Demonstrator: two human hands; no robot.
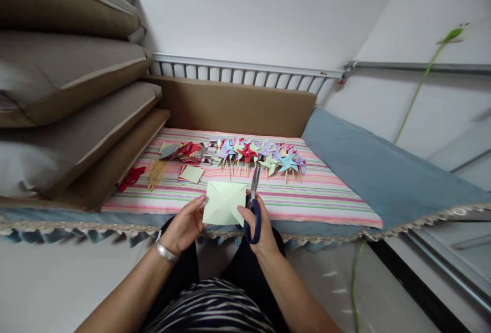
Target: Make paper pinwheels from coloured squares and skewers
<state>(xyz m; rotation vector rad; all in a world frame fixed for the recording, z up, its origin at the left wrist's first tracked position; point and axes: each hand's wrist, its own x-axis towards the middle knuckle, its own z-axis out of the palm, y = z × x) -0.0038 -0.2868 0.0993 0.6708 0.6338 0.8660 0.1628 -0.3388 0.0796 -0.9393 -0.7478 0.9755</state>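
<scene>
Currently, the pale-green paper square (223,202) is pinched at its left edge by the left grip (185,225) and at its right side by the right grip (265,231), in which blue-handled scissors (253,204) are also held

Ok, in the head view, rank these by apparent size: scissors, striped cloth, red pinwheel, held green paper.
Largest to smallest:
1. Striped cloth
2. Held green paper
3. Scissors, longer than the paper but much narrower
4. Red pinwheel

Soft, fairly bright light with faint shadows; edges stretch, and the pinwheels (248,153) seem slightly blurred
</scene>
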